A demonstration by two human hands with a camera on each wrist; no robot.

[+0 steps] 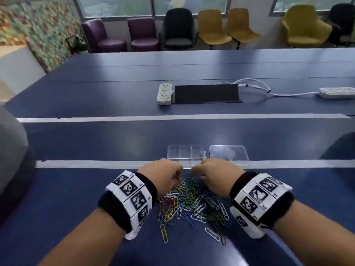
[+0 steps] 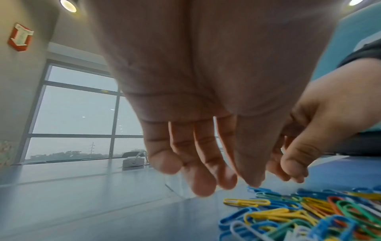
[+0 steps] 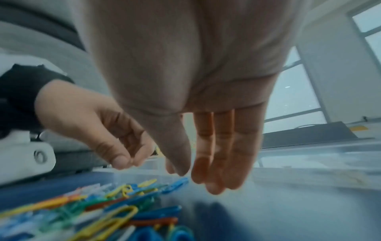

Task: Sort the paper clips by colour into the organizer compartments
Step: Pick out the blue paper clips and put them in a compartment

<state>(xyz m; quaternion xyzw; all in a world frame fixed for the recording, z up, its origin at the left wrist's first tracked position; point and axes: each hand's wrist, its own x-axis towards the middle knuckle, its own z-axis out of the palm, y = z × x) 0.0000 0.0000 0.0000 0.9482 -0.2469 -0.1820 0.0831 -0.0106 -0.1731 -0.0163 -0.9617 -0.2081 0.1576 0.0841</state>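
A loose pile of coloured paper clips (image 1: 192,204) (blue, yellow, green, red, white) lies on the blue table in front of me. Just beyond it stands the clear organizer (image 1: 185,153) with nothing visible in its compartments. My left hand (image 1: 177,177) hovers over the pile's far left edge. In the left wrist view its fingers (image 2: 204,184) hang relaxed above the clips (image 2: 299,212) and hold nothing. My right hand (image 1: 196,174) hovers over the far right edge. Its fingers (image 3: 214,179) point straight down beside the clips (image 3: 115,200), empty.
The organizer's clear lid (image 1: 228,152) lies open to its right. A white tape line (image 1: 86,164) crosses the table under both hands. Farther back sit a white power strip (image 1: 164,94), a black cable cover (image 1: 206,94) and white cables (image 1: 255,86).
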